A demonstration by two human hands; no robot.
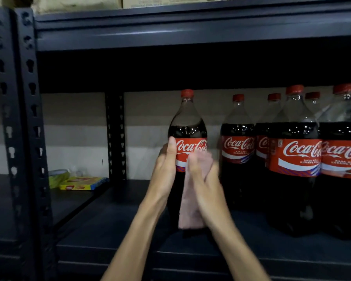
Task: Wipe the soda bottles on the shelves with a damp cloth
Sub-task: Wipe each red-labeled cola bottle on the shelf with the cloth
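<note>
From the head view, one soda bottle (pixel 187 126) stands alone near the middle of the dark shelf (pixel 109 230), set apart to the left of the other bottles (pixel 296 155), which are packed together toward the shelf's right end, some behind others. The left hand (pixel 166 159) grips this lone bottle at its left side, with the thumb lying up along the edge of the red label. The right hand (pixel 203 173) holds a pale pink cloth (pixel 188 209) against the front of the bottle at label height. The cloth hangs down over the lower body, and the hand is too blurred to show how each finger lies. The wiping step looks to be under way on this one bottle, at its label and lower half. The neck and cap show no cloth on them. Whether the grouped bottles are already cleaned cannot be told from their look. If they are not, most of the job remains. A yellow packet (pixel 83 183) lies on the neighbouring shelf to the left, beyond the perforated post (pixel 116 134).
</note>
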